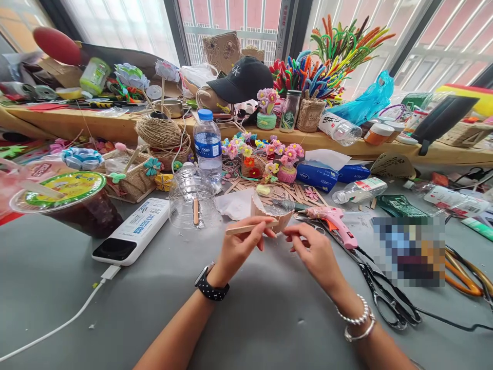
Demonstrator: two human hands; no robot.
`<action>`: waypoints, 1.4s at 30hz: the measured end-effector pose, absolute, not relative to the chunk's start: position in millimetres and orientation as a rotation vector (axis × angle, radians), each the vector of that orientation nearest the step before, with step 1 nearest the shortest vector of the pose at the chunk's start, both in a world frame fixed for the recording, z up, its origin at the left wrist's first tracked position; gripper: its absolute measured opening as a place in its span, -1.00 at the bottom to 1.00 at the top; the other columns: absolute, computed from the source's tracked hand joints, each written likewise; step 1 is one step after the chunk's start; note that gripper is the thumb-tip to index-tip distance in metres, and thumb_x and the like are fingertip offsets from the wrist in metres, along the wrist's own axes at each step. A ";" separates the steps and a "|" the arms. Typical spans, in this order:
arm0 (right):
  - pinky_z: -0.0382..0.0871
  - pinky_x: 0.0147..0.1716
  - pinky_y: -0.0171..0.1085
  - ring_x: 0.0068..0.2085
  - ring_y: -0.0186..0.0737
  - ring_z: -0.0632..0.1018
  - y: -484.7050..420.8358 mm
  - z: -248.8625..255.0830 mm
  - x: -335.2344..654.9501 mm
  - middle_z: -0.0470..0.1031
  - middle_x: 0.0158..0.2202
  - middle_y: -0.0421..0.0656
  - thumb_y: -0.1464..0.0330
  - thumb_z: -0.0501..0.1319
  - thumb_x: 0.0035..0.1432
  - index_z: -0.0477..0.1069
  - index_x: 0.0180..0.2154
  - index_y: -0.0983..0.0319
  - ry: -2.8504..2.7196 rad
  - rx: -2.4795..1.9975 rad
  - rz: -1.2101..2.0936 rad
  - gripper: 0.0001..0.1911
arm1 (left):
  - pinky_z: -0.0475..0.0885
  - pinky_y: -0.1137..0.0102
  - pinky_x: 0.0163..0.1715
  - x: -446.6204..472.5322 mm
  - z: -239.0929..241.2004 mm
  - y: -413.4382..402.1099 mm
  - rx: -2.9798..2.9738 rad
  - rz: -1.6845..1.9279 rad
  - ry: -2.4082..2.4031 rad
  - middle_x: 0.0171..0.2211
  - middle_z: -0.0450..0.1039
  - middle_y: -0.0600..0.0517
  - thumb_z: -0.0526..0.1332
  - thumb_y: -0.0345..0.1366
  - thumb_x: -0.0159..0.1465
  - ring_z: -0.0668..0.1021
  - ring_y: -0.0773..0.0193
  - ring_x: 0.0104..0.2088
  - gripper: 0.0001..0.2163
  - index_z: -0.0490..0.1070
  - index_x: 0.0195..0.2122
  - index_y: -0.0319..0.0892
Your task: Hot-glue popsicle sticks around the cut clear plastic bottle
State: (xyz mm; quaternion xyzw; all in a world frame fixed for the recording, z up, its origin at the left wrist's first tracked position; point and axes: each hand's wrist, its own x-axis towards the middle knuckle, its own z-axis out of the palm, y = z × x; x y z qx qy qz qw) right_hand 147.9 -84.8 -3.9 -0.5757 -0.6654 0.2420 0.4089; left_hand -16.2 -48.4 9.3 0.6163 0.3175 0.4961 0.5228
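My left hand (242, 247) is closed in a pinch on a flat wooden stick (246, 227) held level over the grey table (246, 318). The stick's far end meets a small cup-shaped piece of upright sticks around clear plastic (274, 209). Just to the right, my right hand (313, 252) has its fingers curled, fingertips touching the lower edge of that same piece. A black watch is on my left wrist and silver bracelets are on my right.
A cut clear bottle half (191, 198) and a white power bank (133, 231) lie to the left. A pink glue gun (336, 222) and black scissors (385, 295) lie to the right. A water bottle (207, 144), twine (158, 131), pipe-cleaner flowers (287, 156) crowd the back.
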 end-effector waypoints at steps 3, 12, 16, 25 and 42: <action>0.35 -0.43 -0.33 -0.37 -0.32 0.44 -86.8 -1.5 169.1 0.42 -0.32 -0.14 0.37 -0.03 0.06 0.36 -0.32 0.22 -1.581 -1.581 0.426 -0.77 | 0.35 0.48 -0.54 -14.0 9.6 -50.3 1.590 0.811 0.672 -0.49 0.48 -0.05 0.00 -0.23 0.18 0.42 0.39 -0.60 -0.72 0.43 -0.27 -0.27; 0.23 -0.29 -0.16 -0.34 -0.15 0.39 -78.4 -19.7 246.5 0.41 -0.37 -0.04 0.12 0.01 -0.01 0.36 -0.33 0.30 -1.378 -2.093 -0.255 -0.61 | 0.32 0.53 -0.57 -9.5 -7.7 -44.0 1.771 0.435 0.806 -0.49 0.48 -0.01 0.01 -0.16 0.15 0.43 0.41 -0.65 -0.67 0.46 -0.55 -0.23; 0.22 -0.35 -0.19 -0.35 -0.13 0.39 -75.1 -32.4 255.7 0.41 -0.39 -0.03 0.03 -0.07 0.01 0.37 -0.35 0.28 -1.482 -2.276 -0.028 -0.52 | 0.29 0.54 -0.59 -8.0 -9.9 -43.5 1.802 0.415 0.832 -0.61 0.43 0.04 -0.04 -0.13 0.16 0.41 0.40 -0.66 -0.64 0.46 -0.46 -0.22; 0.20 -0.37 -0.19 -0.34 -0.10 0.37 -69.8 -42.4 260.6 0.38 -0.43 0.03 0.17 -0.19 0.12 0.33 -0.45 0.30 -1.603 -2.347 -0.102 -0.55 | 0.31 0.52 -0.55 -7.9 -12.1 -41.3 1.713 0.503 0.963 -0.51 0.48 0.06 0.07 -0.15 0.10 0.43 0.40 -0.62 -0.76 0.37 -0.32 -0.19; 0.13 -0.60 -0.31 -0.54 -0.18 0.37 -107.2 -3.9 237.5 0.39 -0.55 -0.12 -0.14 0.00 -0.21 0.33 -0.32 0.20 -1.295 -2.380 -0.062 -0.39 | 0.31 0.43 -0.30 -6.0 -15.8 -41.4 2.148 0.446 1.050 -0.32 0.44 0.05 0.04 -0.32 0.12 0.46 0.26 -0.30 -0.81 0.41 -0.30 -0.14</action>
